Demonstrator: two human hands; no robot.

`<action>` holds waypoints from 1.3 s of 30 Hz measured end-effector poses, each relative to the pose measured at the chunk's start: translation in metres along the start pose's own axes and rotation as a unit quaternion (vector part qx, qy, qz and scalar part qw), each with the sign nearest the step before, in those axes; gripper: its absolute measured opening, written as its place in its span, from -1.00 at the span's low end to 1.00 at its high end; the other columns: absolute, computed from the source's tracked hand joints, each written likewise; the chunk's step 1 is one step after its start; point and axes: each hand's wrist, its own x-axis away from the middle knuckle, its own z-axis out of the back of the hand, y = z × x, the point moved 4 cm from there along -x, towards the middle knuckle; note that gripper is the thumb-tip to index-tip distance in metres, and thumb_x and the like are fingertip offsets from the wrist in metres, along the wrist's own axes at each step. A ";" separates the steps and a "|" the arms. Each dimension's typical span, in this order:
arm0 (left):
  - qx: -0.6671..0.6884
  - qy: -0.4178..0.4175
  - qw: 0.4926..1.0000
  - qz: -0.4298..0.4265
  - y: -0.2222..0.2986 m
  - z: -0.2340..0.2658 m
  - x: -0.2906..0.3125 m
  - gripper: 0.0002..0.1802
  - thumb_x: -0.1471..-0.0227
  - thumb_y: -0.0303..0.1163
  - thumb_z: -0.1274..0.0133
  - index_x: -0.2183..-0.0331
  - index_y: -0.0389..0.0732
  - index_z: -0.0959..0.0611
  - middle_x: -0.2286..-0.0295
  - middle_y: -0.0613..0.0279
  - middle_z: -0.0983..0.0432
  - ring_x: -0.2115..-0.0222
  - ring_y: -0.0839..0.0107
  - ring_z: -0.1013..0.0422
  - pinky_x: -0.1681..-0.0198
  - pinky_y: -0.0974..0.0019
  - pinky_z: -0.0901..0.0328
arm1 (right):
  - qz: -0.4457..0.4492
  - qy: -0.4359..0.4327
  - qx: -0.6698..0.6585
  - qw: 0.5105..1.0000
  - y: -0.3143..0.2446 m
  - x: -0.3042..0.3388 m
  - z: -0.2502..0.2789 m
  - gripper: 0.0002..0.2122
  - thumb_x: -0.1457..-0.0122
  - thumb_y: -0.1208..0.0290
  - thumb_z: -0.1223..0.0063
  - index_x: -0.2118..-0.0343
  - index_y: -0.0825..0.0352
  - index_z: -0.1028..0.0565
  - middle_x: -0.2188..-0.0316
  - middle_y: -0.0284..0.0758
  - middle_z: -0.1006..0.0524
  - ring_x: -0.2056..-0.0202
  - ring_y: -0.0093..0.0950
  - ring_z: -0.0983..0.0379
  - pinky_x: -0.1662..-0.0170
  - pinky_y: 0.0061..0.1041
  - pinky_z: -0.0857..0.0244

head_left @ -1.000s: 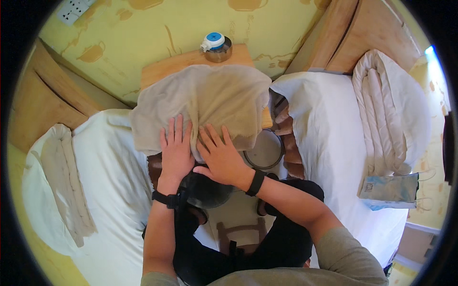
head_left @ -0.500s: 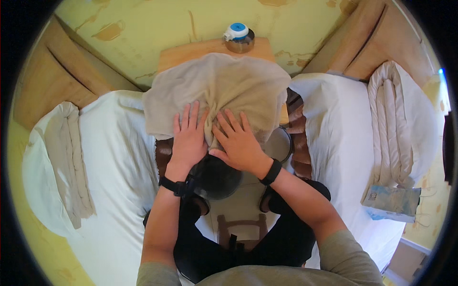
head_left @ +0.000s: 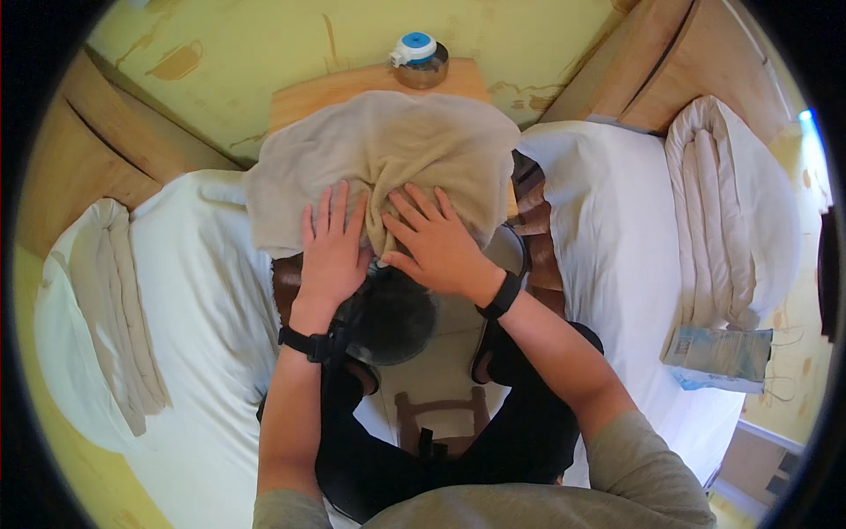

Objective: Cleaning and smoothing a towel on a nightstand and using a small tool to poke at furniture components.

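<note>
A beige towel-like cloth [head_left: 308, 150] lies spread over a wooden nightstand [head_left: 300, 104], its front part hanging down and gathered into folds at the middle. My left hand [head_left: 335, 251] rests flat on the cloth left of these folds, fingers stretched upward. On the right side of the folds, my right hand [head_left: 436, 242] also lies flat, its fingers spread and pointing to the upper left. Below my hands a dark round basin [head_left: 392, 322] stands on the floor, partly hidden by my left wrist and the cloth's lower edge.
A metal bowl [head_left: 423, 74] with a blue-and-white device [head_left: 414, 50] on it stands at the nightstand's back. White-sheeted beds flank me, with rolled quilts [head_left: 705, 229]. A paper bag [head_left: 723, 357] lies on the right bed. Another basin [head_left: 504, 251] sits behind my right wrist.
The whole view has shifted slightly, moving the scene left and a little upward. Both hands remain flat on the cloth in about the same places.
</note>
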 end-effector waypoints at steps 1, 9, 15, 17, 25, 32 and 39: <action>0.003 0.001 1.000 0.004 0.002 -0.001 -0.001 -0.04 0.01 -0.28 -0.31 -0.37 -0.08 -0.29 -0.41 0.00 0.01 -0.42 -0.05 0.07 -0.42 -0.27 0.13 | -0.004 -0.001 0.003 1.000 0.003 0.001 0.002 -0.43 -0.34 -0.04 0.00 -0.24 0.30 -0.42 -0.36 -0.07 -0.27 -0.42 -0.06 -0.06 -0.40 0.14 0.07; 0.019 0.007 1.000 0.015 -0.003 0.003 0.002 -0.03 0.05 -0.36 -0.26 -0.38 -0.10 -0.25 -0.43 0.00 0.04 -0.44 -0.03 0.10 -0.43 -0.28 0.18 | -0.196 0.176 -0.011 0.965 0.074 0.010 0.068 -0.63 -0.21 0.31 -0.20 -0.03 0.36 -0.52 -0.02 -0.08 -0.54 -0.02 -0.01 -0.46 -0.10 -0.14 -0.37; 0.019 0.011 1.000 0.009 0.003 0.003 0.000 -0.02 0.07 -0.40 -0.26 -0.38 -0.12 -0.25 -0.42 -0.03 0.03 -0.43 -0.04 0.09 -0.42 -0.27 0.18 | -0.211 0.138 0.063 0.966 0.100 0.021 0.045 -0.52 -0.16 0.23 -0.25 -0.08 0.40 -0.49 0.00 -0.03 -0.50 -0.07 -0.04 -0.41 -0.11 -0.08 -0.31; 0.016 0.015 1.000 0.011 0.001 0.002 0.003 -0.02 0.08 -0.41 -0.26 -0.38 -0.13 -0.26 -0.42 -0.04 0.04 -0.43 -0.04 0.10 -0.42 -0.27 0.18 | -0.162 0.118 0.096 0.975 0.074 0.010 0.038 -0.49 -0.15 0.22 -0.25 -0.11 0.41 -0.48 -0.03 -0.03 -0.49 -0.12 -0.03 -0.38 -0.17 -0.04 -0.28; -0.003 0.016 1.000 0.010 0.007 0.000 -0.002 -0.09 0.09 -0.43 -0.23 -0.32 -0.18 -0.35 -0.40 -0.08 -0.02 -0.41 -0.10 0.06 -0.42 -0.29 0.18 | 0.049 0.102 -0.067 0.991 0.030 0.003 0.021 -0.48 -0.17 0.18 -0.21 -0.12 0.40 -0.48 -0.10 -0.03 -0.47 -0.24 -0.07 -0.31 -0.33 -0.06 -0.10; 0.004 0.032 0.999 0.014 0.009 -0.002 -0.006 -0.06 0.08 -0.36 -0.27 -0.34 -0.12 -0.33 -0.41 -0.04 -0.01 -0.41 -0.09 0.05 -0.42 -0.28 0.16 | -0.195 0.087 0.041 0.976 0.111 0.003 0.043 -0.50 -0.22 0.30 -0.18 -0.18 0.40 -0.43 -0.18 0.00 -0.41 -0.27 0.01 -0.25 -0.32 0.06 -0.11; -0.005 0.029 0.999 0.035 -0.005 -0.004 0.007 -0.04 0.06 -0.23 -0.33 -0.36 -0.03 -0.32 -0.41 0.01 -0.03 -0.41 -0.05 0.03 -0.42 -0.26 0.13 | -0.154 0.089 0.009 0.984 0.079 0.008 0.053 -0.48 -0.17 0.32 -0.24 -0.16 0.43 -0.43 -0.12 0.03 -0.43 -0.19 0.00 -0.31 -0.24 -0.03 -0.23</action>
